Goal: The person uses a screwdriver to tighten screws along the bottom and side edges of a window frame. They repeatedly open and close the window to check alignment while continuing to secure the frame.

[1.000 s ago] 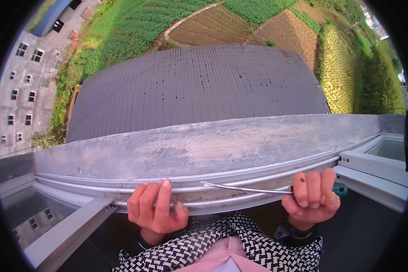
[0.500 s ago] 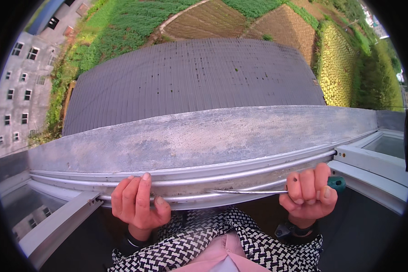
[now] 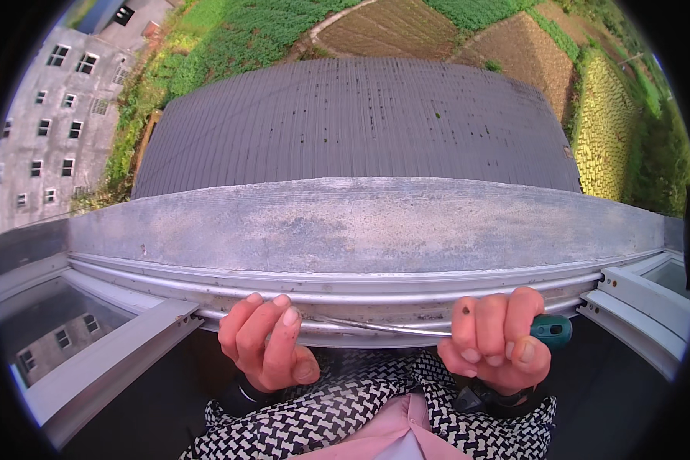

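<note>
My right hand [image 3: 502,337] is wrapped round a screwdriver with a green handle [image 3: 552,330], whose butt sticks out past the little-finger side. Its long metal shaft [image 3: 399,330] slants left across the aluminium window track [image 3: 406,296], with the tip low in the dirty groove between two rails. Just left of that tip, my left hand [image 3: 268,345] lies over the near rail, fingers curled onto the track and thumb on the near side. Dark bands circle both wrists, below which black-and-white patterned sleeves [image 3: 299,418] show.
A sliding sash [image 3: 119,360] borders the opening on the left, another frame [image 3: 636,330] on the right. Beyond the track runs a weathered concrete ledge [image 3: 360,226]. Far below lie a dark corrugated roof [image 3: 345,126], fields, and a grey building [image 3: 54,130] at the left.
The screwdriver has slid leftward along the groove with my right hand, and its tip is now close to my left fingers. The whole view has shifted slightly; both hands keep their holds.
</note>
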Tool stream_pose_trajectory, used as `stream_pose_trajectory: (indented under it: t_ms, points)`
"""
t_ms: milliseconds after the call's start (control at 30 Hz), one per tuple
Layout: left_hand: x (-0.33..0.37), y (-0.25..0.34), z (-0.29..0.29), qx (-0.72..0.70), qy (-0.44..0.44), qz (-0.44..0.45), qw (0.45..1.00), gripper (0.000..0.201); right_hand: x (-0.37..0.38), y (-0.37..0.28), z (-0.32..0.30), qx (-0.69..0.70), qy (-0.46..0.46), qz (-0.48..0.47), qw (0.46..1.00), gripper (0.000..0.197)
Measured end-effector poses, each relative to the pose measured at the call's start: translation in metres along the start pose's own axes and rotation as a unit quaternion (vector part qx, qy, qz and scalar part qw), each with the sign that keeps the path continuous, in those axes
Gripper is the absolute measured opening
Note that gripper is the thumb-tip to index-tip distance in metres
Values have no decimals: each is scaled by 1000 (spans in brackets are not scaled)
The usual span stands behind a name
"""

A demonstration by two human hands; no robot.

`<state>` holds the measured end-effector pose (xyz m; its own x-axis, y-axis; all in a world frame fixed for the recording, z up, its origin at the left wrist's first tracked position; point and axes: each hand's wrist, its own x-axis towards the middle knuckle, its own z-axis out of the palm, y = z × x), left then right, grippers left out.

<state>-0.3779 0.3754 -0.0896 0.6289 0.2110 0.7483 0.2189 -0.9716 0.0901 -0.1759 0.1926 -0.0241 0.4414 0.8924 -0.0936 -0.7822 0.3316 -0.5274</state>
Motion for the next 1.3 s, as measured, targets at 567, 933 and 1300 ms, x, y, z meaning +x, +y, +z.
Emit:
stream_pose_trajectory:
  t_ms: [567,933,1300]
  points:
    - [-17,-7,7,-184,141,-14,973,59,-11,59,12,1,-35,-80,996,19]
    - [-29,-16,-14,-286,216,-37,933,61,-47,6,17,-159,-88,-150,972,27]
    - [-56,-33,-66,-220,169,-38,960,53,-42,55,26,-201,-106,-122,966,24]
